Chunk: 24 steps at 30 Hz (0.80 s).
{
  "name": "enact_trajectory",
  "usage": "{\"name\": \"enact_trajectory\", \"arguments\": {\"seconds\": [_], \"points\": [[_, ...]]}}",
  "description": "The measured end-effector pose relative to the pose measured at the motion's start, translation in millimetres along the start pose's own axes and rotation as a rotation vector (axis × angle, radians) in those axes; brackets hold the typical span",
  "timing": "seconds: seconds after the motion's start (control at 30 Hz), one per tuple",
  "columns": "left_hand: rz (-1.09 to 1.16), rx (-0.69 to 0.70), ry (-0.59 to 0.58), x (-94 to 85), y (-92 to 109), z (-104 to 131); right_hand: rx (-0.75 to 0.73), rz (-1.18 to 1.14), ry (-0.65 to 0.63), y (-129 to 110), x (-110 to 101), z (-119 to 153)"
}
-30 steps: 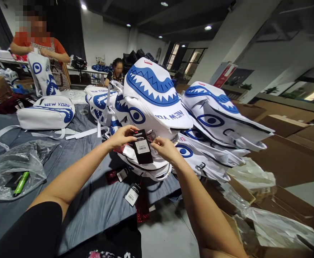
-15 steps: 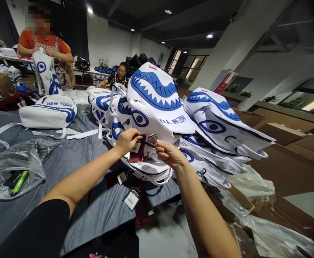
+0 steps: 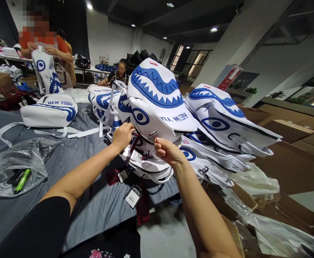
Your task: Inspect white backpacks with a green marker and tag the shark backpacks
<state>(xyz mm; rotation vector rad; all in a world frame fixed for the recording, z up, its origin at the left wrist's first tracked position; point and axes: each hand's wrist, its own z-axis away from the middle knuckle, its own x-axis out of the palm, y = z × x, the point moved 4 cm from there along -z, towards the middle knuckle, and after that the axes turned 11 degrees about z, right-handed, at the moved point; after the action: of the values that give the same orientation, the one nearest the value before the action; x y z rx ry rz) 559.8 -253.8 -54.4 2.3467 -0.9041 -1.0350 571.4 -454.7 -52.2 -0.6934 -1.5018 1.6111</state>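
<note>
Through my feed, the thin red string (image 3: 146, 134) now stretches straight between left hand (image 3: 123, 137) and right hand (image 3: 168, 151), each grip pinching it; the flat dark-red tag (image 3: 131, 150) has turned edge-on below. White-and-blue fabric backpacks (image 3: 158, 87) crowd close behind, above the grey cloth-covered bench (image 3: 92, 172).

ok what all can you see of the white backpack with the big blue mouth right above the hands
The white backpack with a blue shark-mouth print looks leather-like. It shows jagged white teeth, a blue ringed eye, upside-down blue lettering, a small red label near its top and black edging low down. It lies tilted on other white bags. A thin red cord stretches between the left hand and right hand before its side; contact is unclear.
</note>
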Motion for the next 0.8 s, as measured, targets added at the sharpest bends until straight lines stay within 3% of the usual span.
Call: {"name": "enact_trajectory", "arguments": {"seconds": [0.17, 0.43, 0.6, 0.8], "points": [[0.113, -0.114, -0.074, 11.8, -13, 2, 0.016, -0.010, 0.020, 4, -6, 1], [0.364, -0.117, -0.144, 30.6, -20, 1, 0.023, -0.005, 0.004, 4, -6, 4], [0.456, -0.046, -0.023, 15.8, -15, 3, 0.001, -0.014, 0.006, 3, -5, 6], [0.495, 0.118, 0.060, -0.3, 13, 0, -0.005, -0.026, 0.009, 1, -2, 4]]}}
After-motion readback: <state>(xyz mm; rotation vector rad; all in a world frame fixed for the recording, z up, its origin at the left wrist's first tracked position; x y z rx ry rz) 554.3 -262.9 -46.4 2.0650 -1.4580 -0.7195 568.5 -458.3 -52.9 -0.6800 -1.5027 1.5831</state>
